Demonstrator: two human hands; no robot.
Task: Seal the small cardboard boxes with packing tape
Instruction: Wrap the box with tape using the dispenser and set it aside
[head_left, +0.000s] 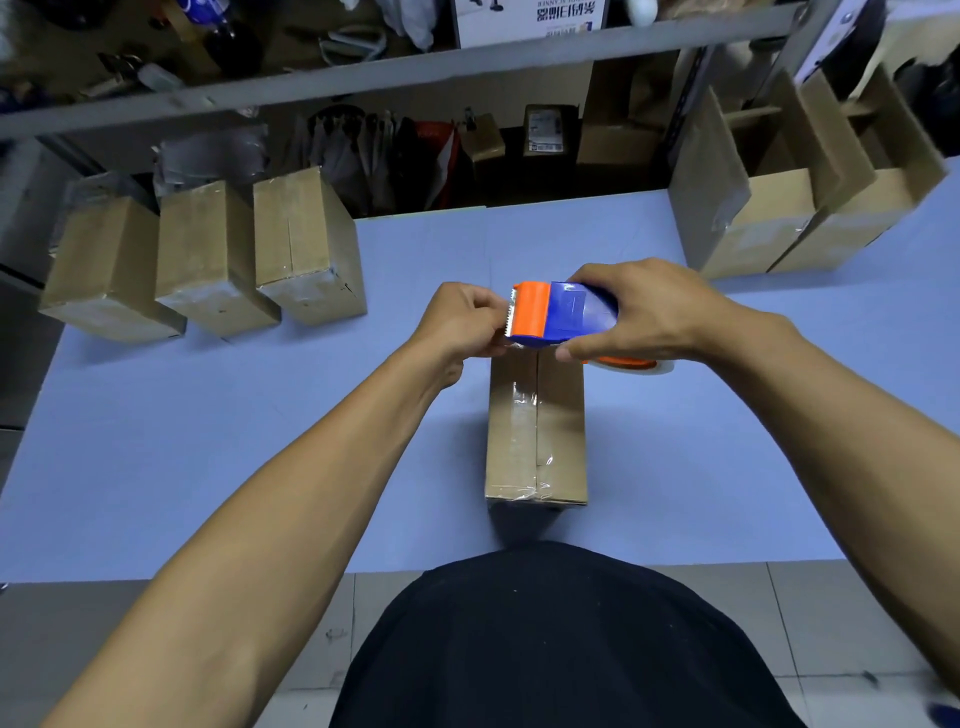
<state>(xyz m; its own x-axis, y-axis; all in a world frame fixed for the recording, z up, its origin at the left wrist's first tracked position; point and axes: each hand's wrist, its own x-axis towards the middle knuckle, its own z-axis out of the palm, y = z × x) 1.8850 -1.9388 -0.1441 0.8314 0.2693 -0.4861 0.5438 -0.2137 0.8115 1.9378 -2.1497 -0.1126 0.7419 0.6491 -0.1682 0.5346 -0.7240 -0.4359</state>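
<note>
A small cardboard box (535, 431) lies lengthwise on the blue table (208, 441) in front of me, with clear tape running along its top seam. Above its far end my right hand (649, 312) grips a blue and orange tape dispenser (556, 314), whose toothed blade points left. My left hand (462, 322) pinches at the blade end of the dispenser, fingers curled; the tape end itself is too clear to make out. The far end of the box is hidden under the dispenser and hands.
Three closed, taped boxes (306, 249) stand in a row at the back left of the table. Open boxes with raised flaps (769, 208) stand at the back right. A grey shelf rail (415, 73) crosses above the cluttered background.
</note>
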